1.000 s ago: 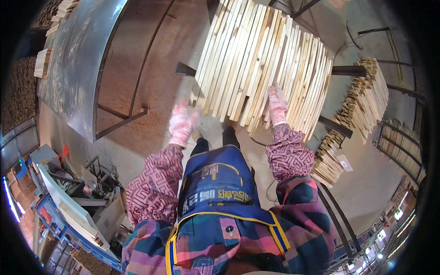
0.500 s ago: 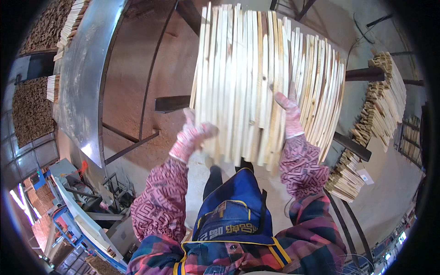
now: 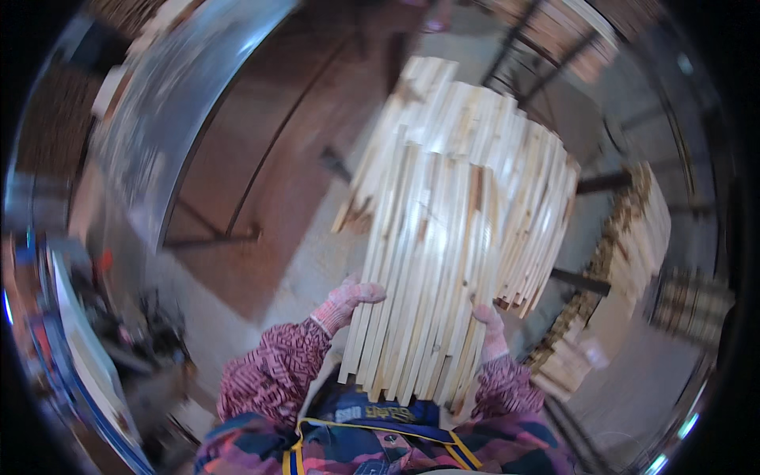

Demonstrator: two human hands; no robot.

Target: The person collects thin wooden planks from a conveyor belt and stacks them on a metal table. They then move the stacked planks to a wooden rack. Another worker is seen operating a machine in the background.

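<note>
Here both gloved hands grip a bundle of pale wooden slats (image 3: 443,261): the left hand (image 3: 348,302) clasps its left edge, the right hand (image 3: 489,326) its right edge.

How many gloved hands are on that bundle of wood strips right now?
2. The left hand grips the left edge of the bundle of wood strips; the right hand presses against its lower right edge. No other hands show, though the picture is blurred.
</note>
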